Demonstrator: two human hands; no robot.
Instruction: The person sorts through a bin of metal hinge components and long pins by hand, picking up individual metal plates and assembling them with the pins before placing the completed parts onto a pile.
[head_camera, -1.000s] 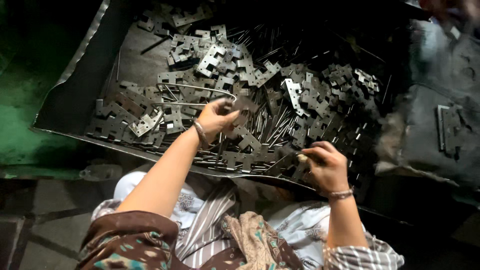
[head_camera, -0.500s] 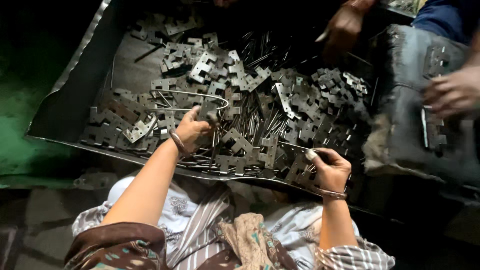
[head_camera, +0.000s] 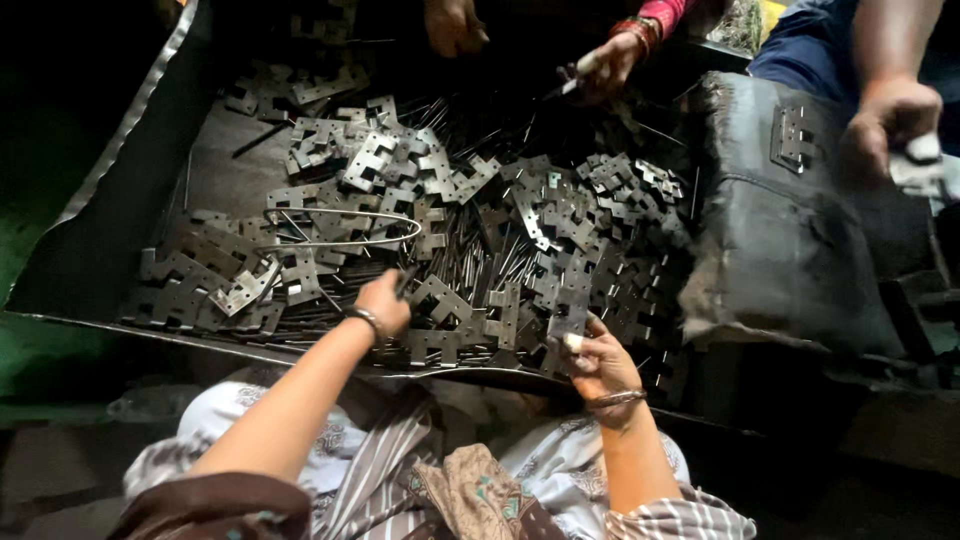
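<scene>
L hand pinches a thin steel pin; R hand grips a notched grey metal hinge plate at dark tray near edge. Align knuckles w/ pin first.

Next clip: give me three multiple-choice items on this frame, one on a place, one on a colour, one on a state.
1. Where does the wire loop lie?
A. on the metal plates
B. on the person's lap
C. on the dark block

2. What colour are the plates?
A. red
B. grey
C. yellow

3. What is the right hand doing?
A. resting open in the lap
B. gripping a plate
C. holding the wire loop

Answers: 1 A, the loop rests on the pile left of the middle of the tray. 2 B, bare grey metal. 3 B, its fingers close on a plate at the tray's near edge, while the left hand pinches a small dark piece.
</scene>
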